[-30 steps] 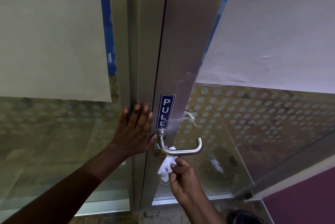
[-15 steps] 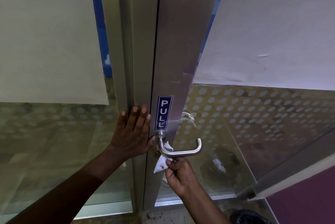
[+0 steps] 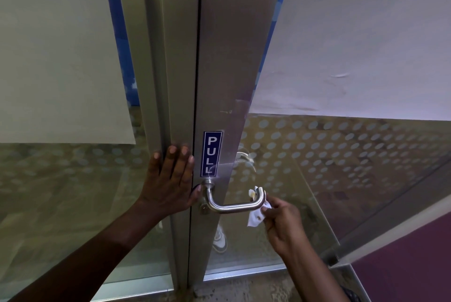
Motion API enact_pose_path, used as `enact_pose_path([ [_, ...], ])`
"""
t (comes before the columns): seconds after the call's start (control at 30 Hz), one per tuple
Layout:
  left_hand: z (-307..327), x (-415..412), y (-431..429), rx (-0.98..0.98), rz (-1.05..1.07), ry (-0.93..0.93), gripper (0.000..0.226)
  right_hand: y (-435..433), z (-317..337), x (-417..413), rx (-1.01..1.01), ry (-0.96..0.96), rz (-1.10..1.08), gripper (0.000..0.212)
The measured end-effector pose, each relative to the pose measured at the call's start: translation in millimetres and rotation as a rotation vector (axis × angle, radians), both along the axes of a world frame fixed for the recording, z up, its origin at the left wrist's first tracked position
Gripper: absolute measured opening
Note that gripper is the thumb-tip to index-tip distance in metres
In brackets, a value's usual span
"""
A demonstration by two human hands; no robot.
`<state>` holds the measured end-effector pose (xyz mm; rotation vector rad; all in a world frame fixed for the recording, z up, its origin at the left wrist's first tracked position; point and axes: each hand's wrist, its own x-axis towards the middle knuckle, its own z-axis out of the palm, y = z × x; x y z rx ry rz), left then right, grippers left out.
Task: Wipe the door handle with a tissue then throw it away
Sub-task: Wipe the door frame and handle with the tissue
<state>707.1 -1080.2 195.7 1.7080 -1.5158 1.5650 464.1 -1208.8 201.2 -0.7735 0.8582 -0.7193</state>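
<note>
Pressing flat against the metal door frame (image 3: 175, 82), the left hand (image 3: 168, 184) has its fingers spread open — holding nothing. The right hand (image 3: 283, 221) pinches a stained white tissue (image 3: 255, 218) against the outer bend of the steel door handle (image 3: 234, 207), below the blue PULL sticker (image 3: 211, 154).

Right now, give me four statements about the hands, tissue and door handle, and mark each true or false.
1. The left hand lies flat on the metal door frame. True.
2. The crumpled white tissue is at the curved steel door handle's pivot end. False: it is at the free end.
3. The blue sign reads PUSH. False: PULL.
4. The right hand pinches the tissue. True.
</note>
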Motion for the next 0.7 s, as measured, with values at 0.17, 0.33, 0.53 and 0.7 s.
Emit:
enact_pose_path([
  [0.17,0,0,0,0.005,0.004,0.001,0.084,6,16,1,-0.437,0.378,-0.168,0.042],
  [0.33,0,-1,-1,0.003,0.009,-0.001,0.084,15,23,-2,-1.047,0.729,-0.053,0.038],
  [0.53,2,-3,-1,-0.006,0.002,0.0,0.082,23,17,-7,-1.635,0.91,0.127,0.055],
  [0.7,4,-3,-1,-0.01,-0.004,-0.005,0.082,12,16,-13,-1.718,0.876,0.19,0.059],
])
